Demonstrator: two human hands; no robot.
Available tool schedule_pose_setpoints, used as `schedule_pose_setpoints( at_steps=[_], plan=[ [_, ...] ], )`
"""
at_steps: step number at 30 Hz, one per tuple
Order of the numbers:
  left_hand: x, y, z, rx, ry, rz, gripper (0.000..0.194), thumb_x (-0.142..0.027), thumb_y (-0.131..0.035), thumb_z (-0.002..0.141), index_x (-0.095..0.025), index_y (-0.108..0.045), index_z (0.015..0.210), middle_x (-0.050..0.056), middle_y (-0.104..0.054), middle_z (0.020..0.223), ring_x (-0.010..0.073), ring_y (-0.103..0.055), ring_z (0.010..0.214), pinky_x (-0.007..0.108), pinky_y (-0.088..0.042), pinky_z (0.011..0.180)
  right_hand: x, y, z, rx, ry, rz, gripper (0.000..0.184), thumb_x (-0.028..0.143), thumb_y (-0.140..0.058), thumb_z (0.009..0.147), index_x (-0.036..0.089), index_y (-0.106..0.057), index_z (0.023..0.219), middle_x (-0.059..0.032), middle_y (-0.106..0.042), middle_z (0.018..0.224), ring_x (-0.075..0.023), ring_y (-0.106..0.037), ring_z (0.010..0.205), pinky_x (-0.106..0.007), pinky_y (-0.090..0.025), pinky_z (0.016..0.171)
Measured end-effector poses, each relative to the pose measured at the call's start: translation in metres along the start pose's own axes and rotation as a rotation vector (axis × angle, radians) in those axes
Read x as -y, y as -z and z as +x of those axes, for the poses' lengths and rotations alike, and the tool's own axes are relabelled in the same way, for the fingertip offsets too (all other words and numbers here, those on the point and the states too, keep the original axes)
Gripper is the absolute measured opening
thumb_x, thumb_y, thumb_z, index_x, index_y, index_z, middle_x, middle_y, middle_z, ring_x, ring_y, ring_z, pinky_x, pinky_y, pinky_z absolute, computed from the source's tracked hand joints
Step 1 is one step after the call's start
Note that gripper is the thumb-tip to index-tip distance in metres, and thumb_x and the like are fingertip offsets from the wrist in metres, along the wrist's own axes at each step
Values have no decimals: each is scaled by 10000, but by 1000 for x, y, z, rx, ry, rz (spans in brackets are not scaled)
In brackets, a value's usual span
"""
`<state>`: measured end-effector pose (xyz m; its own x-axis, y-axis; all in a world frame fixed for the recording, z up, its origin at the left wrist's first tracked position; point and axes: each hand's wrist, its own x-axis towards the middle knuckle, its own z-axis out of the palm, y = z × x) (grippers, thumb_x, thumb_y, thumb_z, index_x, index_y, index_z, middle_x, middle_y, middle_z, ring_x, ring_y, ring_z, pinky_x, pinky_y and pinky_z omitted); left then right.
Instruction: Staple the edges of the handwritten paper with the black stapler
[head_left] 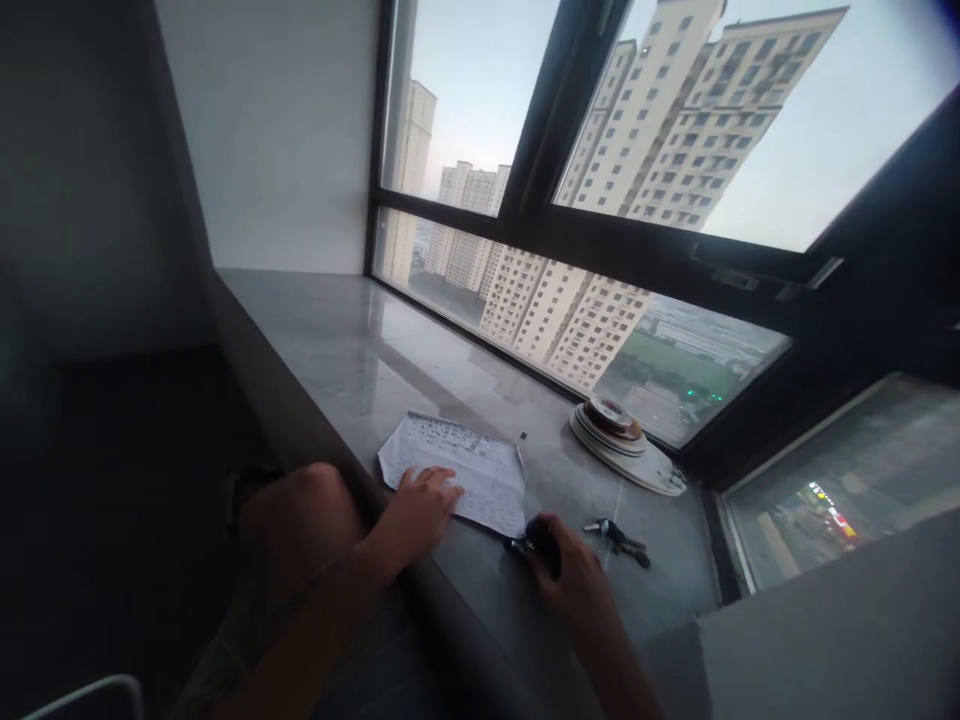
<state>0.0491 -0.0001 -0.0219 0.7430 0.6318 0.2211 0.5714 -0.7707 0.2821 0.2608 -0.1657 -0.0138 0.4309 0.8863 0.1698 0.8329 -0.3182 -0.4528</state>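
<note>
A white sheet of paper [469,455] covered in handwritten lines lies on the grey stone windowsill, some of its corners folded or cut off. My left hand [420,510] rests on the sheet's near edge, fingers laid out over it and holding nothing. At the right near corner, my right hand [574,575] is closed around a small dark, rounded object [541,540]. Its front end touches or overlaps the paper's corner; poor light and my fingers hide what kind of thing it is.
A bunch of keys [619,540] lies right of my right hand. Behind it, a stack of round plates or discs [619,435] stands near the window frame [637,245]. A tiny dark bit [523,435] sits beyond the paper. The windowsill's front edge [442,585] runs beneath my forearms.
</note>
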Motion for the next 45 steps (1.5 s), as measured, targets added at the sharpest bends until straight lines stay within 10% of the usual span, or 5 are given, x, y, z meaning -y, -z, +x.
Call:
schedule_pose_setpoints(
  at_steps=[5, 23, 31, 37, 45],
  plan=[
    [-22, -17, -1, 15, -17, -16, 380, -329, -548, 961, -321, -641, 1329, 60, -564, 1453, 322, -466, 1325, 559, -356, 1086, 14, 7, -1, 79, -25, 24, 255, 402, -573, 869, 253, -646, 1063, -56, -741, 959, -272, -697, 890, -346, -477, 764],
    [-50, -15, -26, 68, 154, 0, 558, -513, -623, 885, -289, -601, 1396, 149, -501, 1507, 442, -431, 1351, 669, -365, 1030, 31, -11, 11, -45, 84, 116, 338, 386, -578, 878, 216, -692, 1148, -87, -769, 1049, -286, -729, 950, -362, -524, 827],
    [-33, -31, -18, 87, -93, -203, 627, -563, -570, 893, -322, -488, 1466, 85, -421, 1583, 385, -276, 1488, 746, -93, 1165, 6, -27, 14, -32, 116, 140, 479, 407, -625, 815, 156, -713, 1213, -148, -734, 1179, -323, -682, 1101, -433, -503, 990],
    [-29, -20, 0, 139, -98, -103, 645, -548, -696, 783, -384, -558, 1392, 120, -525, 1452, 443, -422, 1350, 780, -259, 1052, 11, -23, 27, 3, 171, 158, 565, 638, -455, 937, 184, -786, 988, -75, -773, 923, -259, -728, 885, -309, -559, 771],
    [-22, -36, 5, 166, -138, -142, 643, -516, -600, 856, -363, -467, 1466, 91, -370, 1610, 428, -209, 1509, 817, -12, 1120, 26, -37, 46, 42, 243, -418, 434, 70, -435, 945, 126, -650, 1318, -176, -746, 1047, -275, -725, 932, -355, -544, 814]
  ],
)
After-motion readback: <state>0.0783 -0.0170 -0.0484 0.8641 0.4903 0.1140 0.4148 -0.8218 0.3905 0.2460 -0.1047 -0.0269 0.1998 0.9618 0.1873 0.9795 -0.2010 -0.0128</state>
